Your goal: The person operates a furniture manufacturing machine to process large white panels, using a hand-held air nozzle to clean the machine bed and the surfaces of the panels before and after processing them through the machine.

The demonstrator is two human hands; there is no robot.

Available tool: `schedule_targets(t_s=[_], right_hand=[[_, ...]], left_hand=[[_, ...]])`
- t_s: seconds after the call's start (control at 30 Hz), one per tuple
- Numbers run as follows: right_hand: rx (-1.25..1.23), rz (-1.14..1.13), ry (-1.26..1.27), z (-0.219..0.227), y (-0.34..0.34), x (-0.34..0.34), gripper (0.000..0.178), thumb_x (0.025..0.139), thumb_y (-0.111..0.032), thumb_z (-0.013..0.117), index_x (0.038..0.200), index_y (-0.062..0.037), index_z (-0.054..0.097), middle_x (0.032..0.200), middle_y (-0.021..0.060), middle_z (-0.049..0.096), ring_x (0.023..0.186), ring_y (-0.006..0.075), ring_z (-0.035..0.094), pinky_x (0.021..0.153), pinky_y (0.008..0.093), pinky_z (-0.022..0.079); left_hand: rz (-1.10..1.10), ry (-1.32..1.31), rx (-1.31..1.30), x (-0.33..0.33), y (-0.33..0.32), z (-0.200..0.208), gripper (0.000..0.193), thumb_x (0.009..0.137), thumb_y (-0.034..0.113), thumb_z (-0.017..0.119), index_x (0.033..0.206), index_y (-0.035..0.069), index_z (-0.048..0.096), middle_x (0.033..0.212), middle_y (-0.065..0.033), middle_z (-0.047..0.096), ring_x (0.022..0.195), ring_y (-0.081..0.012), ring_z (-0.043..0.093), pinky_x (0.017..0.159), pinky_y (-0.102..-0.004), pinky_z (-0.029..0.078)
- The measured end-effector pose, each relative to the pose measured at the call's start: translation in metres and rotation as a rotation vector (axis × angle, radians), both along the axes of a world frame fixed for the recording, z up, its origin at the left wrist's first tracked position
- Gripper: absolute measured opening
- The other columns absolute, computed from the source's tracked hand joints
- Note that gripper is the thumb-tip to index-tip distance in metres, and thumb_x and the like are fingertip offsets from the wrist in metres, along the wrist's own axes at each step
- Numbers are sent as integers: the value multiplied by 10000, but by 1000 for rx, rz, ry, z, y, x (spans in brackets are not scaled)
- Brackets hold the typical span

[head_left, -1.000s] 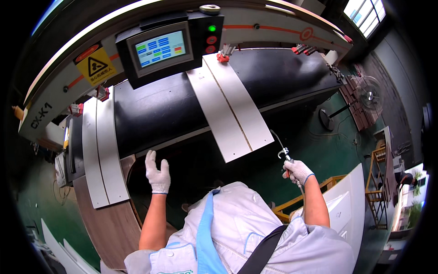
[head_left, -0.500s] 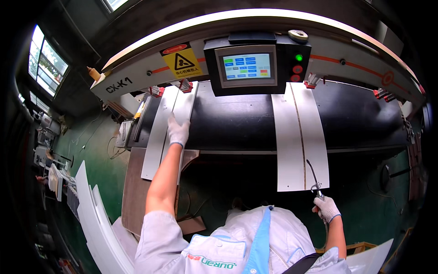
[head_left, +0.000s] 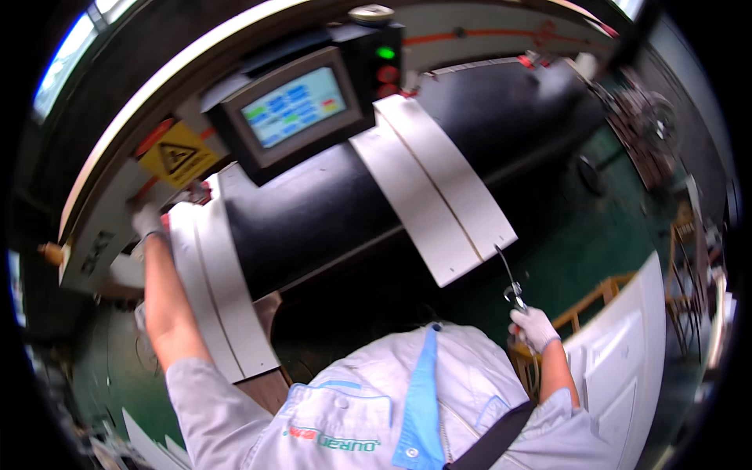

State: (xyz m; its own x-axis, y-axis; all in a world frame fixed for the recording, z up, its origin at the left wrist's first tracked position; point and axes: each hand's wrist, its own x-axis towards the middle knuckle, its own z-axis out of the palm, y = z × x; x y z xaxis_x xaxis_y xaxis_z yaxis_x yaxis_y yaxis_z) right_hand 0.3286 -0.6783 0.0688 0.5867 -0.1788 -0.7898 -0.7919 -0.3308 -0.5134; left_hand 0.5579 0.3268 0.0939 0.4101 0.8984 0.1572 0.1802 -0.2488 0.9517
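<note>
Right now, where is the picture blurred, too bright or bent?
Head view: blur, perhaps from motion, smears the screen and left hand; head view: the upper-left window is washed out, the black table shows sheen; head view: the machine beam curves.

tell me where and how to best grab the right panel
Probably take the right panel by its near end, from the person's side: that end juts past the black table, so its flat faces should be free to pinch.

Right fingers [head_left: 521, 319] around a blow gun [head_left: 514, 296], left fingers [head_left: 142, 215] beside a white panel [head_left: 219, 294].
</note>
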Motion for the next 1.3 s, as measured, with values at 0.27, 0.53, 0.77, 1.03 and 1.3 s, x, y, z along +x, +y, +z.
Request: schedule_targets(t_s=[0.27, 0.53, 0.77, 1.03, 1.3], right_hand=[[-178, -552, -136, -18, -41, -50, 343, 979, -383, 589, 895, -52, 612, 673, 96, 645, 427, 149, 503, 395, 314, 394], [113, 56, 98, 25, -54, -28, 393, 945, -407, 638, 789, -46, 640, 572, 30, 551, 431, 105, 437, 420, 277, 341], [-2, -3, -37, 14, -78, 14, 351, 939, -390, 605, 790, -74, 572, 567, -2, 475, 445, 105, 412, 435, 300, 340], [-9, 293, -103, -17, -78, 131, 376, 974, -431, 609, 813, -91, 599, 589, 22, 498, 448, 152, 422, 431, 341, 343], [180, 303, -114, -58, 22, 201, 349, 958, -423, 616, 817, -106, 576, 613, 20, 536, 472, 131, 467, 432, 323, 351]], left_hand=[[-7, 326, 49, 53, -111, -36, 497, 946, 319, 633, 1243, -80, 654, 1238, -219, 725, 1088, -337, 702, 887, -415, 532], [-704, 220, -282, -44, -487, -194, 447, 963, 127, 637, 1358, -73, 581, 1308, -181, 669, 1236, -300, 615, 1104, -410, 448], [-959, 614, -1094, -106, -742, -193, 488, 1000, 301, 652, 1372, 7, 535, 1118, -125, 696, 932, -263, 713, 776, -355, 601], [-992, 635, -979, -185, -745, -189, 390, 1005, 209, 634, 1319, -15, 576, 1152, -145, 689, 871, -264, 730, 702, -362, 641], [-193, -1, -1109, -251, -563, -207, 435, 1094, 304, 509, 1368, -33, 540, 1343, -192, 637, 1265, -344, 616, 1087, -499, 501]])
